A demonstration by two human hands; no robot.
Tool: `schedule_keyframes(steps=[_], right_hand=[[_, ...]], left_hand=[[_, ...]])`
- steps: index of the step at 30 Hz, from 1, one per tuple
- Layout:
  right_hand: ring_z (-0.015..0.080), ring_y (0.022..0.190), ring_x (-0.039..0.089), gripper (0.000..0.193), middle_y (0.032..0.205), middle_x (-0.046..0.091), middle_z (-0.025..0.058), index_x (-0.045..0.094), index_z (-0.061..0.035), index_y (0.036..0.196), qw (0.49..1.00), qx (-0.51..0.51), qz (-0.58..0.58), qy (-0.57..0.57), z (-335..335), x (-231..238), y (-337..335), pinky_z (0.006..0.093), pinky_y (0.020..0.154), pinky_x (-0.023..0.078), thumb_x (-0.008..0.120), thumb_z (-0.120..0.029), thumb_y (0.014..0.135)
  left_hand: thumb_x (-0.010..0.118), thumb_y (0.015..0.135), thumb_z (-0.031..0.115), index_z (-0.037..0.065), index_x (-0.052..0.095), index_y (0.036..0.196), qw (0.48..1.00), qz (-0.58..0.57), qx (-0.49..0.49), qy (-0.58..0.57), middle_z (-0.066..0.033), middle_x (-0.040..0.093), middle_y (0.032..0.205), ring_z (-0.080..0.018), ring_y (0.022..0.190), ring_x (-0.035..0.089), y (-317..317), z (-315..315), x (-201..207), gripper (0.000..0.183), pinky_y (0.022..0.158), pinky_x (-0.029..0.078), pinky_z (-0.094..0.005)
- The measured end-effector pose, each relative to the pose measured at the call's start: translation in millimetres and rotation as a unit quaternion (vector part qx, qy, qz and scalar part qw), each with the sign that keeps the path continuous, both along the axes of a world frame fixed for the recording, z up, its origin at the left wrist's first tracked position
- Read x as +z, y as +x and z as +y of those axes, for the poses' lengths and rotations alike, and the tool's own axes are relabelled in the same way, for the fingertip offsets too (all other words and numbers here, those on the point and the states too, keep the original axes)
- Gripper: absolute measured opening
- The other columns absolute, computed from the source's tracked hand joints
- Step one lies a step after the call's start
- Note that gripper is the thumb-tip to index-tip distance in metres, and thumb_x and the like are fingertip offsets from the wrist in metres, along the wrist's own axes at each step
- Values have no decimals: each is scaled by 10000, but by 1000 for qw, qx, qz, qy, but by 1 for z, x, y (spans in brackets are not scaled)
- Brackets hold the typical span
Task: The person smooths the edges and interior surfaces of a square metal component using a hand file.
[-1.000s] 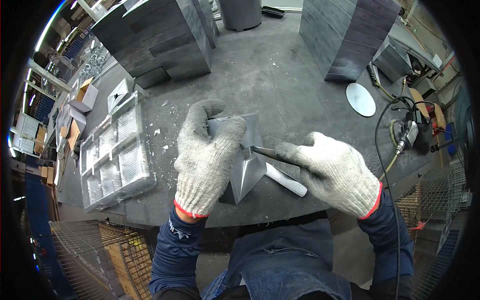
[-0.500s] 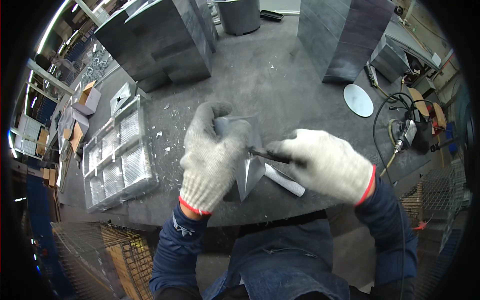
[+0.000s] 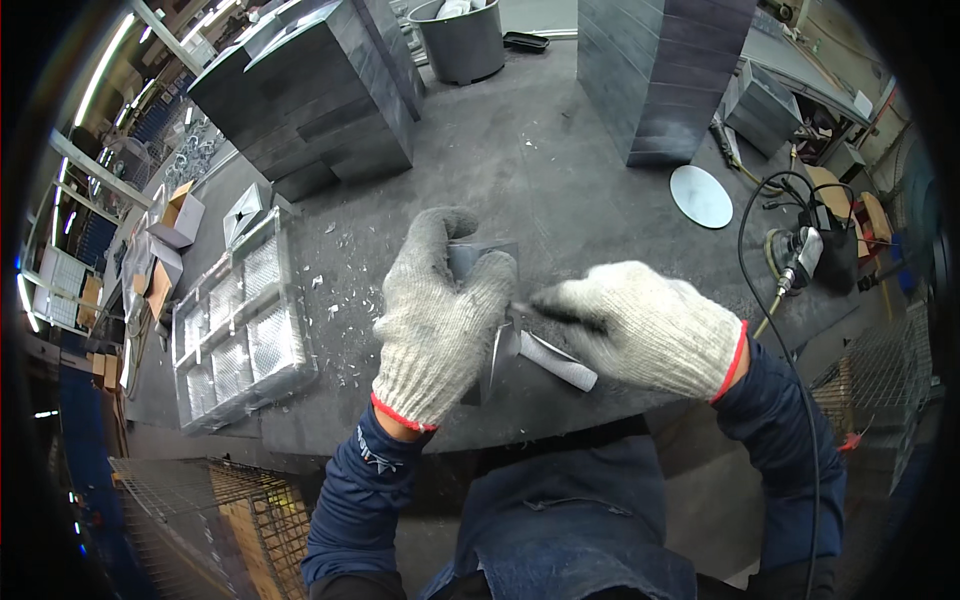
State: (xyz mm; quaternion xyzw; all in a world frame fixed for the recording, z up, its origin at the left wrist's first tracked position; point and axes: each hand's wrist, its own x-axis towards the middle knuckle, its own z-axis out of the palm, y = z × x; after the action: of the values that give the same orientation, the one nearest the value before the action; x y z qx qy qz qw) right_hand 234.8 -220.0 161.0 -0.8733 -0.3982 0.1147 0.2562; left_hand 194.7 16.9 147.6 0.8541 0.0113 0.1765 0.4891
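A folded grey sheet-metal piece point(image 3: 503, 352) stands over the near part of the worktable. My left hand point(image 3: 440, 305), in a knitted grey-white glove with a red cuff, is closed around its upper part, thumb and fingers on either side. My right hand point(image 3: 640, 325), gloved alike, is closed on a slim dark hand tool point(image 3: 528, 306), whose tip meets the metal's right edge near my left thumb. The fingers cover most of the tool, so its exact kind is hidden. Beside the metal piece, below my right fingers, lies a whitish rolled tube point(image 3: 560, 362).
A plastic-wrapped metal frame with mesh panels point(image 3: 245, 325) lies left, among scattered shavings. Tall stacks of grey metal boxes point(image 3: 325, 115) point(image 3: 665, 85) stand at the back, a bucket point(image 3: 460, 45) between them. A pale disc point(image 3: 701, 197), a sander point(image 3: 790, 258) and a black cable point(image 3: 745, 265) are right.
My left hand and the metal piece have shifted slightly right and turned a little. The tool in my right hand is now seen more end-on and shows less. The whole view has shifted slightly.
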Motion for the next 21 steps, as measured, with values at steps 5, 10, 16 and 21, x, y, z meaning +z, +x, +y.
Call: schedule_keyframes(steps=[5, 10, 16, 21], right_hand=[[403, 981, 796, 386, 1039, 793, 179, 785, -139, 1478, 995, -35, -82, -40, 3, -7, -20, 520, 825, 656, 748, -229, 1105], [401, 927, 829, 399, 1011, 769, 131, 765, -147, 1510, 998, 16, 1, -55, -5, 3, -4, 516, 812, 670, 740, -257, 1127], [390, 835, 862, 356, 1070, 804, 161, 730, -111, 1436, 966, -34, -209, -150, 12, -10, -33, 480, 660, 706, 727, -278, 1122], [404, 887, 870, 375, 1074, 819, 113, 728, -144, 1468, 989, 6, -137, -52, 2, -18, -22, 461, 741, 726, 735, -306, 1130]], left_hand=[[831, 1004, 230, -50, 693, 1390, 999, 36, 15, -20, -234, 804, 1199, -308, 992, 817, -7, 0, 0, 497, 901, 667, -458], [827, 1001, 238, -42, 695, 1381, 999, 42, -9, -29, -257, 798, 1150, -345, 1043, 818, -2, -8, -1, 490, 928, 662, -485], [825, 1003, 231, -50, 700, 1380, 997, 45, 12, -67, -249, 811, 1174, -343, 1010, 831, -9, 3, 1, 486, 889, 673, -470], [826, 999, 235, -32, 703, 1439, 997, 66, 1, -29, -228, 782, 1284, -277, 1027, 807, -6, -2, 4, 529, 921, 667, -421]])
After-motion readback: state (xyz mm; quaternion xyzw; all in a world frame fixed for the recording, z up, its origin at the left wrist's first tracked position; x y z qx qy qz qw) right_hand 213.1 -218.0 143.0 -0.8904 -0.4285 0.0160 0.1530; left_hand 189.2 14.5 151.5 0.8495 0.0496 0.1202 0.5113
